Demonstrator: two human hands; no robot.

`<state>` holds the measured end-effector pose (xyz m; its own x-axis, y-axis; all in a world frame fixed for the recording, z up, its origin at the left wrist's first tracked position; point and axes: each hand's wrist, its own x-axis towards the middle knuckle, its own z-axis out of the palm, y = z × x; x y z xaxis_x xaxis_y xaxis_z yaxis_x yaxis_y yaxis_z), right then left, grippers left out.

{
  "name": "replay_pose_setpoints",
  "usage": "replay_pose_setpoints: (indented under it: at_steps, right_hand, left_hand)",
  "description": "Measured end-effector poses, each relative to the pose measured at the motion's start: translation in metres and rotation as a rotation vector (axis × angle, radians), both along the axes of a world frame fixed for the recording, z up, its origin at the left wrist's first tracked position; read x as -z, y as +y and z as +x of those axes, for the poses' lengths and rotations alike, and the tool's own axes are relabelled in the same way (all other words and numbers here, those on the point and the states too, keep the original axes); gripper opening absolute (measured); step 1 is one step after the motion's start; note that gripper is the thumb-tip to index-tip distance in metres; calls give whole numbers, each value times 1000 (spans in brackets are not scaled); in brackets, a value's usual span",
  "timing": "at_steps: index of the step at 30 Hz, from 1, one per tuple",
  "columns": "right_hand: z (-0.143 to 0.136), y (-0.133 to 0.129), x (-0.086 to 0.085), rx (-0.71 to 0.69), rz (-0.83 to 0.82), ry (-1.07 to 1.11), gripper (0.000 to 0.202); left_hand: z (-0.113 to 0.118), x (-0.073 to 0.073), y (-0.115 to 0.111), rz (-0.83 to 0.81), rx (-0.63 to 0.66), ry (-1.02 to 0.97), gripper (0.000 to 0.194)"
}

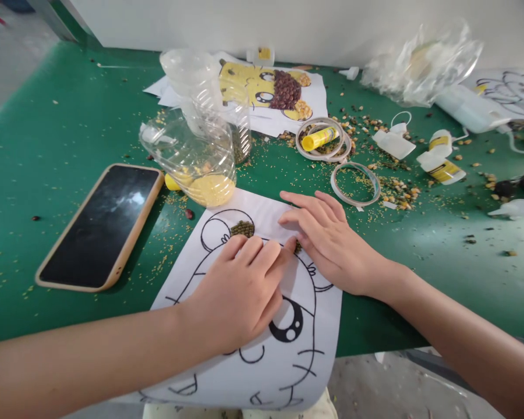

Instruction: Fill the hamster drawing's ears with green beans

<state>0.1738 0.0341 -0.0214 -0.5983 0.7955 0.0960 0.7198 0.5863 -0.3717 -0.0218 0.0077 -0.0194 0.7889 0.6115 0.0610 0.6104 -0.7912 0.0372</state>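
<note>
A white sheet with a black-outlined cartoon animal (262, 390) lies at the table's front edge, its lower part overhanging. Green beans, like mung beans (242, 228), cover a patch at the top of the head; a few more show near my left fingertips. My left hand (240, 285) rests over the drawing with fingers curled and its index fingertip down on the paper by those beans. Whatever it may hold is hidden underneath. My right hand (323, 241) lies across the sheet's upper right, fingers stretched out, its thumb side close to the left fingertips.
Left of the sheet lies a phone (100, 227). Cut plastic bottles (196, 157), one holding yellow grains, stand behind it. Farther back are a partly bean-covered picture (244, 87), tape rolls (356, 184), a glue stick (318, 139), glue bottles (441, 166), a plastic bag (423, 61) and scattered grains.
</note>
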Motion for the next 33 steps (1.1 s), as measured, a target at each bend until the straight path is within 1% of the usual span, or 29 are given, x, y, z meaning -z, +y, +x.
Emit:
replay_pose_setpoints:
  at_steps: [4, 10, 14, 17, 24, 27, 33]
  right_hand:
    - [-4, -2, -1, -1, -22, -51, 34]
    - [-6, -4, -2, 34, -3, -69, 34]
    - [-2, -2, -4, 100, 29, 19, 40]
    - [1, -1, -5, 143, 63, 80, 40]
    - [-6, -4, 0, 52, -12, 36, 38]
    - [-8, -5, 1, 55, -15, 26, 37]
    - [-10, -6, 0, -3, -1, -21, 40]
  left_hand:
    - [-1, 0, -1, -18, -8, 12, 51]
    - [0, -1, -1, -15, -13, 1, 51]
    - [0, -1, -1, -46, -17, -11, 51]
    - [0, -1, -1, -61, -20, -20, 52]
    - [1, -1, -1, -32, -18, 1, 52]
    - [1, 0, -1, -28, -18, 2, 51]
    - [0, -1, -1, -34, -29, -14, 48]
